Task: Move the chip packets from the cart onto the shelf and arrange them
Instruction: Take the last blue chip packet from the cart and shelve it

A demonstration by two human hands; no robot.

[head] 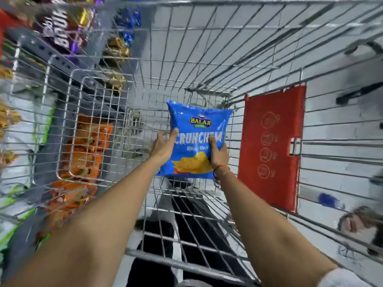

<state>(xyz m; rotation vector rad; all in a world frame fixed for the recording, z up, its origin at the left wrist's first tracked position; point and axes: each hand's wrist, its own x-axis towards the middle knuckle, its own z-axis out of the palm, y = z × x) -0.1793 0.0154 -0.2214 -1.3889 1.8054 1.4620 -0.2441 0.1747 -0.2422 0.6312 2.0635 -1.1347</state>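
A blue chip packet (pixel 196 129) with yellow chips printed on it is held inside the wire cart (pixel 207 59), near its bottom. My left hand (pixel 163 147) grips the packet's left edge, thumb on the front. My right hand (pixel 218 154) grips its right lower side, fingers over the front; a red thread circles that wrist. The shelf (pixel 68 65) runs along the left, seen through the cart's mesh, holding orange packets (pixel 87 146) low down and purple packets (pixel 60 27) higher up.
A red plastic flap (pixel 271 148) hangs on the cart's right inner wall. Wire mesh closes in on all sides. Gold and blue wrapped sweets (pixel 118 50) sit on the upper shelves. White floor tiles show under the cart. My dark trousers are below.
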